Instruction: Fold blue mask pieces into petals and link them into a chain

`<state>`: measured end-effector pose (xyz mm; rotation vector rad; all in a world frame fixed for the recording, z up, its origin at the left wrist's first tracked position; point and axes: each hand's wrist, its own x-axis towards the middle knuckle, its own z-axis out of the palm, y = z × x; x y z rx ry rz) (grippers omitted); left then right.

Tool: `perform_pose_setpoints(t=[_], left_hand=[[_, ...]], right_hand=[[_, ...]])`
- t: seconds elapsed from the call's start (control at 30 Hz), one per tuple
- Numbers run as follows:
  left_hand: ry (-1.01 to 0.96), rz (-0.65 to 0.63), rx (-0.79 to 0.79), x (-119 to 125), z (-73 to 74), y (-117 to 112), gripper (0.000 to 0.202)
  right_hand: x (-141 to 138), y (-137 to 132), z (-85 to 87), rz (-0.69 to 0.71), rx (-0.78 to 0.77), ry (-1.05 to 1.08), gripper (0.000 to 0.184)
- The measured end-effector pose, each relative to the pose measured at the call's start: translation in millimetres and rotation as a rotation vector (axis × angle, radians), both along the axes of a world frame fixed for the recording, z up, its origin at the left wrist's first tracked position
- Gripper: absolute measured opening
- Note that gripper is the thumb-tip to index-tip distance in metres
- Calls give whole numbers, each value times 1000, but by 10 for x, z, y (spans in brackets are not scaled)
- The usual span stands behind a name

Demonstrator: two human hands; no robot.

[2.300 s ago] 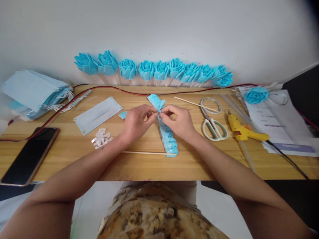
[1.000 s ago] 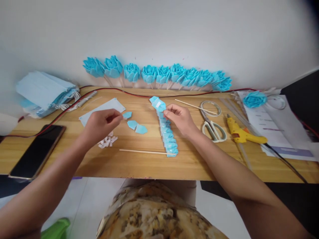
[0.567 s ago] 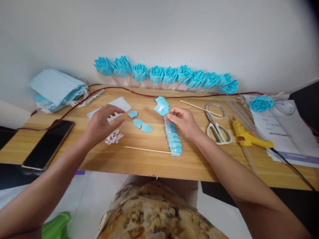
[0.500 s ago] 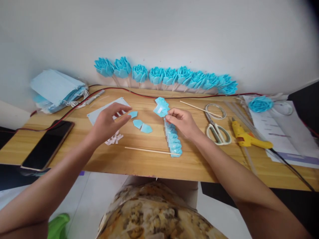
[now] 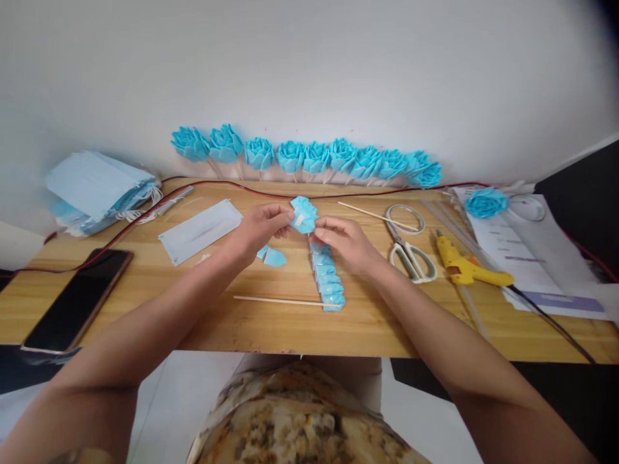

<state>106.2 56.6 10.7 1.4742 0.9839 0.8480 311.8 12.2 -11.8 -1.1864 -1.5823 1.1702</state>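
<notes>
Both hands meet over the middle of the table at a small cluster of overlapping light-blue petals (image 5: 304, 215) with a whitish patch on it. My left hand (image 5: 265, 229) pinches its left edge between thumb and fingers. At its lower right edge, my right hand (image 5: 347, 242) is closed in a pinch. Under and beside the right hand lies a row of overlapping blue petals (image 5: 329, 278), its top end partly hidden. Loose blue petals (image 5: 273, 257) lie below the left hand, partly covered by it. A thin wooden stick (image 5: 280, 301) reaches onto the row's near end.
Blue flowers on sticks (image 5: 291, 156) lean against the wall. A flat face mask (image 5: 200, 231), a mask stack (image 5: 99, 187) and a phone (image 5: 77, 299) lie left. Scissors (image 5: 411, 258), a yellow glue gun (image 5: 469, 264), papers (image 5: 532, 251) and another flower (image 5: 486, 203) lie right.
My left hand has moved right and closed on the petal cluster. The small white strips and one loose petal are now mostly or wholly out of sight. The view has shifted slightly.
</notes>
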Motion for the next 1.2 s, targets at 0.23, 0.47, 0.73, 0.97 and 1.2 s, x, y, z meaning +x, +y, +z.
perform_pose_setpoints(t=[0.23, 0.47, 0.73, 0.97, 1.2], left_hand=[[223, -176, 131, 93, -39, 71, 20], [159, -153, 119, 140, -85, 20, 21], [98, -144, 67, 98, -130, -16, 26], [51, -135, 57, 112, -98, -25, 24], [86, -132, 130, 93, -106, -29, 23]], right_hand=[[54, 11, 53, -35, -37, -11, 27], [41, 29, 5, -52, -56, -39, 25], [28, 5, 10, -39, -84, -33, 26], [25, 9, 10, -21, -78, -32, 26], [4, -4, 16, -14, -73, -26, 26]])
